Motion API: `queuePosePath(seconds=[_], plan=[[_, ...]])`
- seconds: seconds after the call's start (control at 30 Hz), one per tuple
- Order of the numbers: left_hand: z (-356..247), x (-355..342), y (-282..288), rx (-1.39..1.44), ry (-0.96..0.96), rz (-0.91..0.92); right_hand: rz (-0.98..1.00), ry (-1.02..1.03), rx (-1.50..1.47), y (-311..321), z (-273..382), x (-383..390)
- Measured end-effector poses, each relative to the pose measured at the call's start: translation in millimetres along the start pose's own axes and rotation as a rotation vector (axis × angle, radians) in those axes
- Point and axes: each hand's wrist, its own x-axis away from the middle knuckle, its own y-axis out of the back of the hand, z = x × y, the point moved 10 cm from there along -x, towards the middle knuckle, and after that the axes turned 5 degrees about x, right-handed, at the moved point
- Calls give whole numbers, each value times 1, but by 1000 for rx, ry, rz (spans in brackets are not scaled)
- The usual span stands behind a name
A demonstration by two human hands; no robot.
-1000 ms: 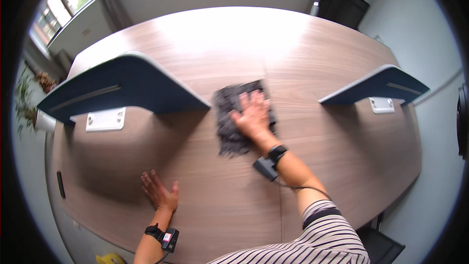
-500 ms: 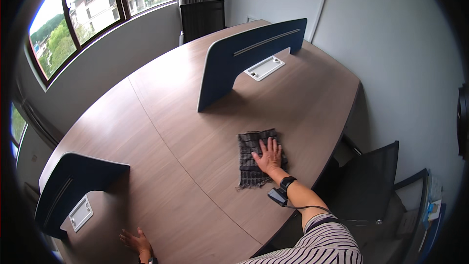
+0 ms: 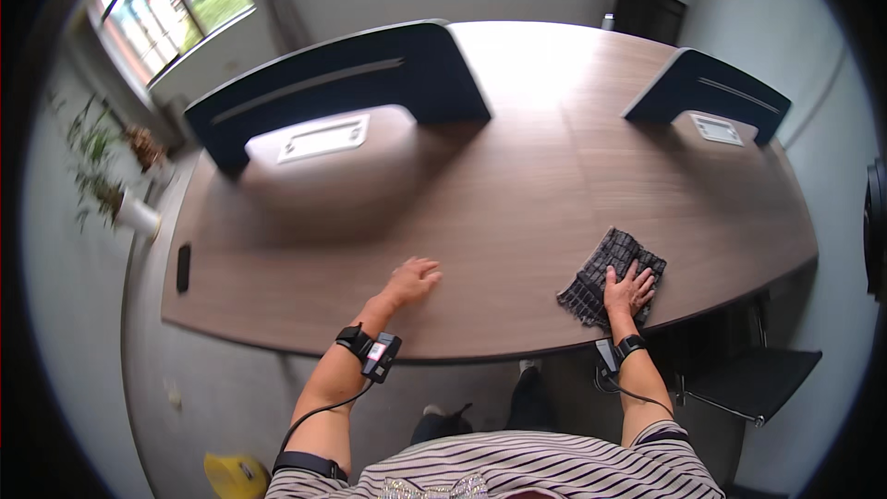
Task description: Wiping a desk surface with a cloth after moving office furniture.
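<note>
A dark grey checked cloth (image 3: 588, 288) with a frayed edge lies on the wood-look table (image 3: 499, 249), toward its right front. My right hand (image 3: 630, 291) rests flat on it, fingers spread, pressing it against the tabletop. Over the table's front middle, my left hand (image 3: 413, 281) holds nothing; its fingers stretch out to the right, slightly blurred. Whether that palm touches the wood I cannot tell. Both wrists carry black straps with small devices and cables.
Two dark blue divider screens (image 3: 323, 83) (image 3: 716, 88) stand on the table, with white socket panels (image 3: 323, 139) below them. A black phone-like object (image 3: 184, 268) lies near the left edge. A black chair (image 3: 753, 379) stands front right, a potted plant (image 3: 139, 214) left, a yellow bin (image 3: 236, 477) lower left.
The view has swung left, bringing the table's left end, the plant and the bin into sight. My right hand stays flat on the cloth, now nearer the table's front edge.
</note>
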Motion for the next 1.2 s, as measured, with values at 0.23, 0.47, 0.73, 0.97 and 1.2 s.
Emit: queuePosePath(seconds=[0.23, 0.47, 0.73, 0.97, 1.2], plan=[[119, 172, 11, -52, 477, -274, 9, 175, -33, -17, 84, -37], [130, 527, -38, -49, 1150, -618, 132, 426, -62, 6, 93, 11], [-106, 451, -147, 268, 1081, -442, 67, 874, -279, 113, 107, 13], [-251, 237, -44, 209, 665, -441, 170, 1374, -442, 203, 108, 40], [-346, 20, 17, 170, 326, -297, 187, 1353, -440, 202, 109, -69]])
